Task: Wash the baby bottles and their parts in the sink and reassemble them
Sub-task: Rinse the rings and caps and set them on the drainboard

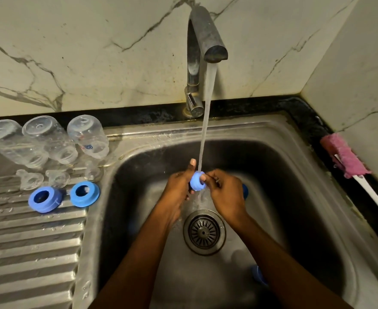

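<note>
Cap: the small blue round plastic cap (197, 181) is being rinsed in the tap stream (206, 130) over the steel sink (295, 175).
Hands: the left hand (178, 189) and right hand (224, 192) are both pinching it.
Tip: try rotating it fully while gripping firmly; it is likely slippery.

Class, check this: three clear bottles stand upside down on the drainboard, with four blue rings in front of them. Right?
No: the head view shows two blue rings, not four, in front of the three upside-down bottles on the drainboard.
</note>
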